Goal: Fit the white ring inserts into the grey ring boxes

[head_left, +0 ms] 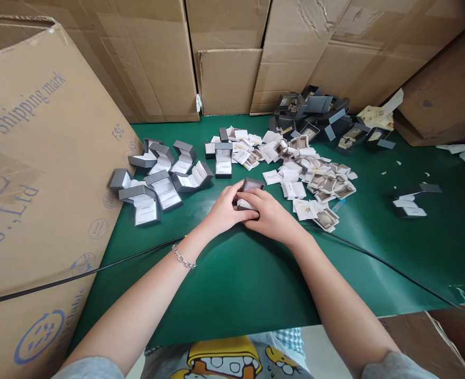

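Note:
Both my hands are closed around a small grey jewelry box (253, 183), its lid raised and its dark inside partly showing. My left hand (226, 210) grips the box's left side. Fingers of my right hand (270, 215) lie over its front and right side, hiding most of the white insert. Just beyond my hands stands another open grey box (223, 159) with a white lining. Several more open boxes (164, 190) sit to the left. A heap of white paper cards and box inserts (295, 163) spreads to the right of my hands.
Dark boxes (315, 110) are piled at the back right. One open box (410, 205) lies far right on the green table (240, 284). A black cable (374, 258) crosses the table. Large cartons (51, 158) wall the left and back.

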A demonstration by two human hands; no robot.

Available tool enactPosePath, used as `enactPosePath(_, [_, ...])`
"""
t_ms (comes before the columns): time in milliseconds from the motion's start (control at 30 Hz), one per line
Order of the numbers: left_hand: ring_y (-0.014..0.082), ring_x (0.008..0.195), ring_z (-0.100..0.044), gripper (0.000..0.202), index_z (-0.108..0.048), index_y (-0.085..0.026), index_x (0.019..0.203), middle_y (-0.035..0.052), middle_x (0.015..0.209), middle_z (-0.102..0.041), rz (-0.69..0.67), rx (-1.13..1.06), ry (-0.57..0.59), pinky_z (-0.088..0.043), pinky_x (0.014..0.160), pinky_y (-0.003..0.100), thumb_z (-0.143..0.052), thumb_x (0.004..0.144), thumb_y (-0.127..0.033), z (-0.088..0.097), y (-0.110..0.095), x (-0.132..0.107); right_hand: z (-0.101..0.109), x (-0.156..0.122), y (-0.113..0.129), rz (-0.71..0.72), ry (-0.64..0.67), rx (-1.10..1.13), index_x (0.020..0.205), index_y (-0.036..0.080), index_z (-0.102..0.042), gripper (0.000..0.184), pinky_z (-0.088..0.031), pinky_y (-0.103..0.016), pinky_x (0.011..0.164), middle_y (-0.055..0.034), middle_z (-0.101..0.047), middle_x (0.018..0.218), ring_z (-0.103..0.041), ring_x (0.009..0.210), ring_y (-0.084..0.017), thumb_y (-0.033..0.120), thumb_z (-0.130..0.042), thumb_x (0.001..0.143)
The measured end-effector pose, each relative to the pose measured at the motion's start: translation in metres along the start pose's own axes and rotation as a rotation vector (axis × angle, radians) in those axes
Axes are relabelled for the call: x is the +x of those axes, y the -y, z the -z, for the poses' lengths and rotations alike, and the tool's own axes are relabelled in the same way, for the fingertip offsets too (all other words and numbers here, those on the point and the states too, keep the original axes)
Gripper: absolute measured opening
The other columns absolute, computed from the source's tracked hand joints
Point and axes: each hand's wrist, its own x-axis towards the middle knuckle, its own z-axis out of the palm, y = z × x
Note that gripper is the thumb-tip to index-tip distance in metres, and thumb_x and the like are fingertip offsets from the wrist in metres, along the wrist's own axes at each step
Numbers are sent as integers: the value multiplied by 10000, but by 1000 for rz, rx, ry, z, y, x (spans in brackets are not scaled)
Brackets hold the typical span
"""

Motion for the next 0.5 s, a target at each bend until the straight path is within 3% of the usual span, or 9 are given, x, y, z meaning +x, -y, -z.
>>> enactPosePath(133, [275, 1173, -460, 929, -326, -274, 1377, 97, 1420, -315, 7, 2, -20, -428, 979, 401, -753, 574, -466, 1, -1, 0, 2, -2, 5, -71, 31, 72, 1258, 182, -427, 559, -398, -464, 942, -108, -495, 1262, -448, 1156, -275, 184, -469, 700])
enactPosePath(333, [261, 1139, -488, 927, -327, -275, 1374, 95, 1404, -323, -55, -10, -31, -445, 965, 395, -757, 571, -447, 0, 6, 2, 0, 0, 11, -67, -20, 2, 1231, 162, -469, 534, -281, -515, 996, -117, -521, 1235, -448, 1137, -287, 192, -434, 699])
enactPosePath(500, [256, 1145, -488, 883, -338, -280, 1369, 90, 1359, -357, -117, 31, -7, -441, 980, 380, -746, 591, -370, 0, 9, 2, -2, 1, 11, -77, -29, 80, 1199, 161, -526, 514, -366, -465, 942, -97, -564, 1186, -497, 1070, -267, 192, -417, 698])
